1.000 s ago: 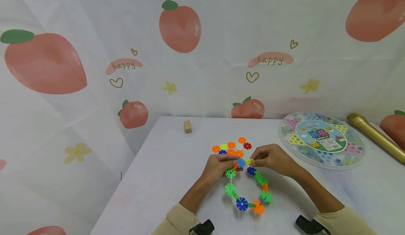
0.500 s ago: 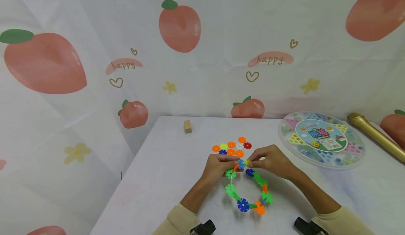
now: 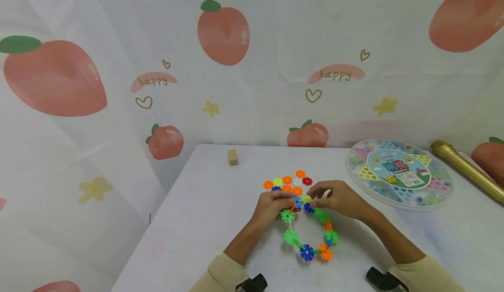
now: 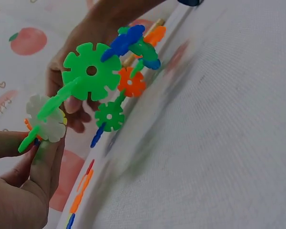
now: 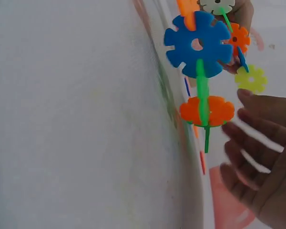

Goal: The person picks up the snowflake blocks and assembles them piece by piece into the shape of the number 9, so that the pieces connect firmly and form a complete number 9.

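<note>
A chain of interlocking plastic snowflake discs (image 3: 290, 237) curves into a near ring above the white table. My left hand (image 3: 271, 206) pinches it by its upper left end, around a light blue disc (image 3: 298, 202). Fitted to that blue disc is a yellow disc (image 5: 251, 78). My right hand (image 3: 336, 199) is beside the yellow one; in the right wrist view its fingers are spread and loosely bent, the thumb tip close to the yellow edge. A dark blue disc (image 3: 309, 208) at the chain's other end hangs just below the right fingertips. The left fingers partly hide the joint.
Several loose discs (image 3: 287, 180), orange, yellow, white, red and blue, lie beyond the hands. A wooden block (image 3: 233, 157) sits near the back left edge. At the right are a round clear game box (image 3: 399, 174) and a gold microphone (image 3: 466, 167).
The yellow disc, pinched by my right hand before, has met the light blue disc, and the right fingers have parted from it. The chain's dark blue end has shifted left and up, closer.
</note>
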`<state>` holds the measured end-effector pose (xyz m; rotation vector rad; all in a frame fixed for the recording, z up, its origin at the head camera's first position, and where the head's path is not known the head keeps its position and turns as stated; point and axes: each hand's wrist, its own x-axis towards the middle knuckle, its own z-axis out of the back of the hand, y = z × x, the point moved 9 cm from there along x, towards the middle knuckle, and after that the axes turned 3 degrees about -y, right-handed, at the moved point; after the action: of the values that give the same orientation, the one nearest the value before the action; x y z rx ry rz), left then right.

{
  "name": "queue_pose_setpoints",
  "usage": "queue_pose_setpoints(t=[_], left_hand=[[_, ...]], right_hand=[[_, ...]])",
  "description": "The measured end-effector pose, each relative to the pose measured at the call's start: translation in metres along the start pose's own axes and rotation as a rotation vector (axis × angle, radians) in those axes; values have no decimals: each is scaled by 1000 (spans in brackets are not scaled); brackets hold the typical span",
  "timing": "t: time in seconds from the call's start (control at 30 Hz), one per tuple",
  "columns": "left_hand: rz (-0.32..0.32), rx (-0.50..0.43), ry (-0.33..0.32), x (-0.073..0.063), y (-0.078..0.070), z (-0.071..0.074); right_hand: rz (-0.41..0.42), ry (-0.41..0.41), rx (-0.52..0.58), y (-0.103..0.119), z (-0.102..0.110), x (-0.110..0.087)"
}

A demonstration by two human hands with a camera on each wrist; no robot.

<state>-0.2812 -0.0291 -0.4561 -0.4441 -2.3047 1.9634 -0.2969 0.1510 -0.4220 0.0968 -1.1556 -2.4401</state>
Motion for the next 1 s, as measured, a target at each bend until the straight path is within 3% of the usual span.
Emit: queue_pose_setpoints(t=[0.2, 0.47, 0.8, 1.0], left_hand=[[14, -19, 2, -1, 2, 0], [34, -34, 34, 2, 3, -3], [17, -31, 12, 2, 0, -1], [15, -13, 10, 2, 2, 1]], right_hand=[[-125, 88, -23, -17, -12, 2], [-160, 175, -22, -16, -20, 0], [-126, 45, -37, 1, 7, -2], [-86, 26, 17, 10, 15, -4]])
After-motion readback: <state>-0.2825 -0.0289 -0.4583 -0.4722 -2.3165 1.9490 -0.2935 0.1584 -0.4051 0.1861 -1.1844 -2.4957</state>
